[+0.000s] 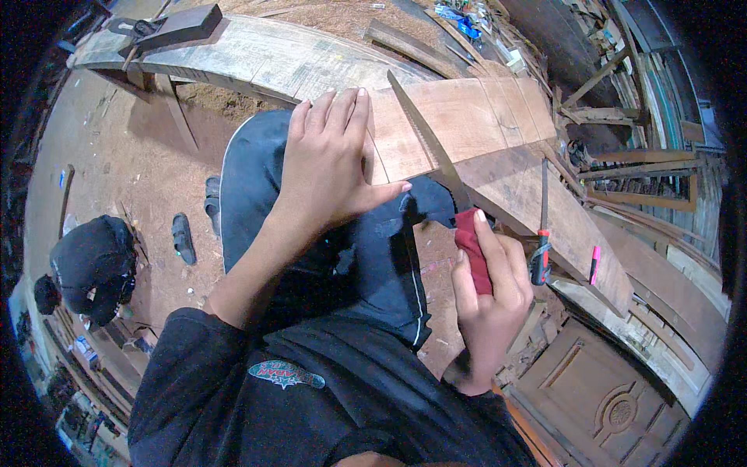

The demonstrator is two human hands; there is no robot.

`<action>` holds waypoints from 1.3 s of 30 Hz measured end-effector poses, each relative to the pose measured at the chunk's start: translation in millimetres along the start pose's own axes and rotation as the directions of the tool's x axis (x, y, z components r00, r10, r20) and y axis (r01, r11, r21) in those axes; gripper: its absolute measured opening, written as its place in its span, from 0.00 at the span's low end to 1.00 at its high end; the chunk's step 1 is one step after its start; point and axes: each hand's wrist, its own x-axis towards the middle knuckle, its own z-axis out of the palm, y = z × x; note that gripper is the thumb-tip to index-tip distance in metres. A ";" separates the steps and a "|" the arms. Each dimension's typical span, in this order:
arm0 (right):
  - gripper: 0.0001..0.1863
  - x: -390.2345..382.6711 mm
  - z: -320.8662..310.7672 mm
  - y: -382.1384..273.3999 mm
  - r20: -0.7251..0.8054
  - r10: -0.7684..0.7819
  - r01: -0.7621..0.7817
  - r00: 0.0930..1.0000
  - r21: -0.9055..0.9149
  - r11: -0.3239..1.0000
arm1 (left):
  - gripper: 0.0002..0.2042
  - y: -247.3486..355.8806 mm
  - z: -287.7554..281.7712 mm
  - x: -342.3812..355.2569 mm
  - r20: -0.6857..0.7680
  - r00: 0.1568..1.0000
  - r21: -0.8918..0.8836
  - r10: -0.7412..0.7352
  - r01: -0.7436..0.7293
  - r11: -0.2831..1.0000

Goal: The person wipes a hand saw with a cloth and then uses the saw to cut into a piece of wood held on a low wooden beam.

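Observation:
My left hand (331, 159) lies on a light wooden board (459, 117), its fingers stretched over the top and its thumb along the near edge. Dark straight lines cross the board. My right hand (498, 300) is wrapped round the red handle (472, 249) of a handsaw. The narrow toothed blade (424, 132) slants up and left across the board, to the right of my left hand. Whether its teeth sit in a cut, I cannot tell. My legs in dark trousers (327, 265) are below the board.
A wooden plane (183, 29) rests on the long bench plank (272, 50) at far left. Right of my right hand lie a slim tool with a red-and-black handle (540, 257) and a pink marker (595, 265). A carved wooden panel (615, 389) leans lower right. A person (93, 268) is at left.

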 end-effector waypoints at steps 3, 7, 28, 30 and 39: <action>0.27 2.4 1.4 -0.7 -0.029 0.006 -0.006 1.000 0.003 1.000 | 0.57 0.4 -1.4 -0.4 0.014 1.000 -0.013 -0.004 0.004 1.000; 0.26 27.3 23.2 -0.4 -0.040 -0.066 0.067 0.997 0.013 0.998 | 0.57 0.8 -0.5 1.6 -0.006 1.000 -0.020 0.015 -0.015 1.000; 0.28 24.9 36.0 10.4 -0.045 -0.075 0.075 0.996 0.013 0.997 | 0.55 0.4 -0.2 2.2 -0.070 0.997 -0.041 0.033 -0.036 0.999; 0.28 27.8 38.5 10.6 -0.043 -0.082 0.083 0.996 0.025 0.996 | 0.55 -0.3 0.2 2.4 -0.076 0.997 -0.045 0.033 -0.037 0.998; 0.27 10.6 14.6 6.7 -0.031 -0.051 0.051 0.998 -0.016 0.999 | 0.57 0.7 -2.6 1.8 -0.017 1.000 -0.027 0.008 -0.009 1.000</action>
